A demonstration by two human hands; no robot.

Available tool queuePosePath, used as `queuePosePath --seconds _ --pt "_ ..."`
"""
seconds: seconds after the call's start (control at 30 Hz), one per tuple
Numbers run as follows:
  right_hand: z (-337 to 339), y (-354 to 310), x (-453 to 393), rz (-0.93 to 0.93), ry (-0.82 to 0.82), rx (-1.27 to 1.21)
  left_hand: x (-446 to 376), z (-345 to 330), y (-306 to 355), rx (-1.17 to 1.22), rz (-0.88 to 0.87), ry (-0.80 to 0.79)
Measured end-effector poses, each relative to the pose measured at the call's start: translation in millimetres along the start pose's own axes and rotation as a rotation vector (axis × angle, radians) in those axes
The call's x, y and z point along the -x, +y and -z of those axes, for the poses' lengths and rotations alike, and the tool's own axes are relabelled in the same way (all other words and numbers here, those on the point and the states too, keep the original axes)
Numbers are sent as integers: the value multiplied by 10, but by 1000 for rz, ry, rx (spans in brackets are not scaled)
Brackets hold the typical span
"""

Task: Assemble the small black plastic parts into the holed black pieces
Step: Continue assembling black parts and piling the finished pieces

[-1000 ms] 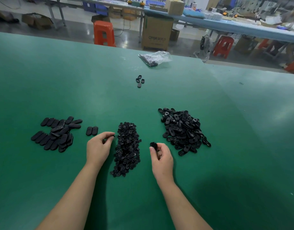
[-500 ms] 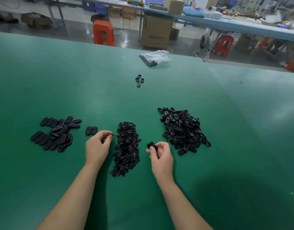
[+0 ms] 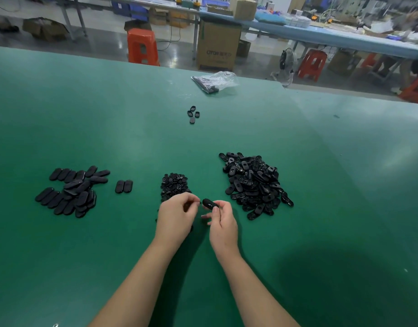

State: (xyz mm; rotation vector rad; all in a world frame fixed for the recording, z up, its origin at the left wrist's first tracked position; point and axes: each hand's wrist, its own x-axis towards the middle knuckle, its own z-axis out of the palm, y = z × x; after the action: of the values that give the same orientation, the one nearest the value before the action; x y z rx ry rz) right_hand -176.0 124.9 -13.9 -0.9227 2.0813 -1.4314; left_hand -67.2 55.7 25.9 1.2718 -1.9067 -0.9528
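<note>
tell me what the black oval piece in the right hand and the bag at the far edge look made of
Oval piece, pinched by the right hand: likely hard moulded plastic, smooth and slightly glossy, with faint highlights. Bag: thin clear plastic film, crinkled and shiny.

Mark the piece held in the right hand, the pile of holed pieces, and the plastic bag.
held piece point(image 3: 210, 204), head view, its exposed top face.
holed pieces pile point(image 3: 255, 182), head view, pile centre.
plastic bag point(image 3: 217, 81), head view, crumpled middle.

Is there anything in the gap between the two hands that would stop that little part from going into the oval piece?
Nothing visible does. The left hand pinches a small part beside the oval piece held by the right hand; only bare green table shows between them.
</note>
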Motion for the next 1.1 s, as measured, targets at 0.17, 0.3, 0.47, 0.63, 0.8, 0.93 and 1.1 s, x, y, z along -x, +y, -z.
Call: queuePosePath --seconds 0.17,0.3,0.47,0.63,0.8,0.93,1.1 --pt "32 -18 13 14 -12 56 -11 -144 192 -54 29 -63" --pt "47 -40 12 18 -20 65 -37 -177 197 -135 31 -100" --pt "52 -59 26 19 -22 75 -84 -173 213 -172 46 -144" --pt "58 -62 26 -2 -27 33 -124 -142 215 -226 113 -107" --pt "65 -54 16 -25 -33 -58 -175 -83 175 -134 124 -218" --pt "68 -59 15 -2 -42 -61 -152 -79 97 104 215 -246" --pt "80 -62 19 24 -28 -31 -120 -123 80 234 241 -227"
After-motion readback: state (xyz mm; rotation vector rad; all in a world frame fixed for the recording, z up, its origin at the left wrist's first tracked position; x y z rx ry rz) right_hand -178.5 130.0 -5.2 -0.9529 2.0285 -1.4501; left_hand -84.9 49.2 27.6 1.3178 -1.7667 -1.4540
